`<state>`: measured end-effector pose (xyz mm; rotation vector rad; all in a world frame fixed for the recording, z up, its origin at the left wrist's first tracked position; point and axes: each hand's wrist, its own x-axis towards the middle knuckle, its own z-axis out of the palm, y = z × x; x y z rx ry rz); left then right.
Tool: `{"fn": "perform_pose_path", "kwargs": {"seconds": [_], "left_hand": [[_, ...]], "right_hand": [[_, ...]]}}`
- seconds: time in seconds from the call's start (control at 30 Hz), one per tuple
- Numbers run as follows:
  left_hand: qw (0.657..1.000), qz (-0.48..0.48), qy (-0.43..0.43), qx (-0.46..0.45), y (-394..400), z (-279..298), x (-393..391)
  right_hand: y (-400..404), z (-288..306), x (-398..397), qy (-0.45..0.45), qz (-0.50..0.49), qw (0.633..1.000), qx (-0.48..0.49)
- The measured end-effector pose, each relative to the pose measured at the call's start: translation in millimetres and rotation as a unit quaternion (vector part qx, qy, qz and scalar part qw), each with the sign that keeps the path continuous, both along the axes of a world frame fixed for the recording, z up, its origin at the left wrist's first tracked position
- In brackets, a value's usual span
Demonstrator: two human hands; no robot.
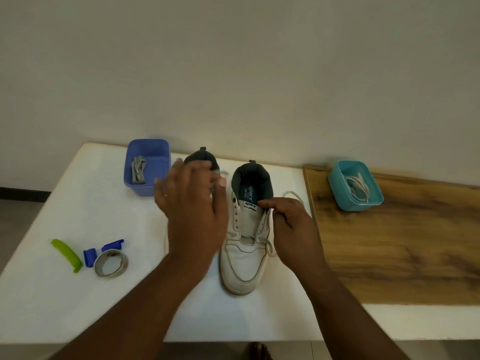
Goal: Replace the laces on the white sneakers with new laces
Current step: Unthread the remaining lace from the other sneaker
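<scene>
Two white sneakers stand side by side on the white table [78, 198], toes toward me. The right sneaker [244, 258] shows its tongue and bare left eyelets; a white lace [271, 249] still runs along its right side and trails onto the table behind. My right hand [293, 222] pinches this lace by the upper right eyelets. My left hand [192, 201], blurred with fingers spread, hovers over the left sneaker [201, 158] and hides all but its dark collar. Grey laces [137, 170] lie in a blue basket [161, 152]. White laces [358, 187] lie in a teal tub [337, 188].
A green clip [67, 255], blue clips [91, 257] and a roll of tape [111, 262] lie at the table's left front. A wooden board [389, 242] covers the right side under the teal tub. A plain wall rises behind.
</scene>
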<state>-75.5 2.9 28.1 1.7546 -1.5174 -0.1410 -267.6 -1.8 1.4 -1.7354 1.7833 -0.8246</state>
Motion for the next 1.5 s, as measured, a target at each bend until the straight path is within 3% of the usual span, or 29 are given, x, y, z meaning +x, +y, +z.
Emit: {"fn": "perform_pose_path", "kwargs": {"seconds": [0.07,0.17,0.3,0.37,0.57,0.83,0.97,1.13,1.3,1.5], "left_hand": [[0.999,0.041,0.018,-0.025,-2,1,9],[1.0,0.004,0.03,-0.002,1,-2,5],[0.985,-0.038,0.165,-0.034,2,4,-1],[0.98,-0.039,0.19,-0.039,1,5,2],[0.991,-0.049,0.127,-0.007,3,0,6],[0.995,-0.022,0.09,0.028,3,-1,3],[0.996,-0.07,0.017,0.049,0,-5,3],[0.976,-0.102,-0.101,0.162,2,-19,-7],[0.963,-0.118,-0.133,0.2,3,-17,-6],[0.973,-0.099,-0.081,0.192,3,-17,-4]], "right_hand": [[0,1,0,-0.004,-0.001,1.0,0.01],[0,3,1,-0.005,0.001,1.0,0.015],[2,6,3,-0.004,0.007,1.0,0.009],[4,7,5,0.005,0.013,1.0,-0.007],[6,16,11,0.025,0.036,0.999,-0.012],[12,27,18,0.165,0.105,0.981,0.003],[15,25,21,0.233,0.129,0.963,0.04],[15,24,24,0.246,0.14,0.959,0.016],[15,20,22,0.238,0.12,0.964,-0.006],[16,20,27,0.243,0.157,0.957,0.007]]}}
